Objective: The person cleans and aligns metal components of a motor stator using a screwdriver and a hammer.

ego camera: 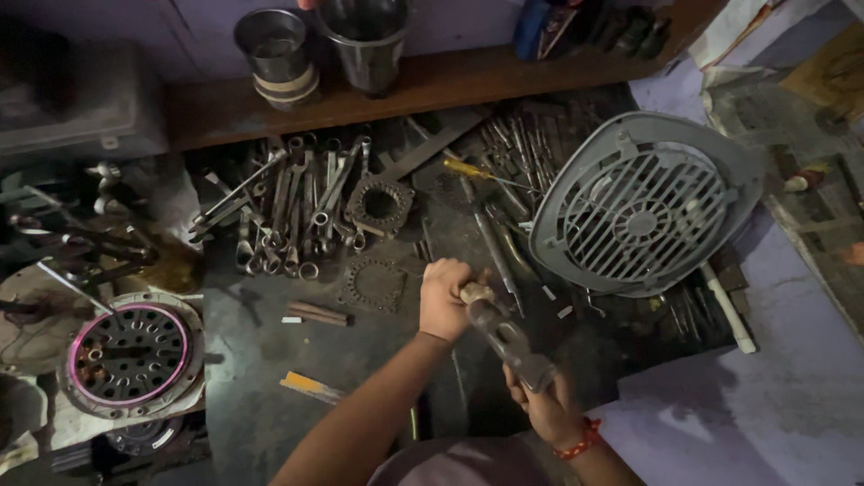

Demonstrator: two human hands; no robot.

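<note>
I am looking down on a dark, cluttered workshop floor. In the lower middle of the frame, my left hand (443, 297) is curling shut around the top end of a grey metal tool (504, 335), fingers wrapped tight. My right hand (549, 407), wearing a red thread bracelet (580, 441), is closing around the tool's lower end, so the tool is running diagonally between both fists.

At the top of the frame, two steel cups (274, 49) are standing on a wooden shelf (468, 76); I cannot tell what is lying inside them, as their insides are looking dark. Below the shelf, a row of spanners (288, 207) is lying spread on the floor, beside a toothed metal ring (380, 203). At the right, a grey fan grille (641, 211) is leaning tilted. At the lower left, a round perforated disc with a pink rim (130, 353) is sitting flat, well apart from my hands.
</note>
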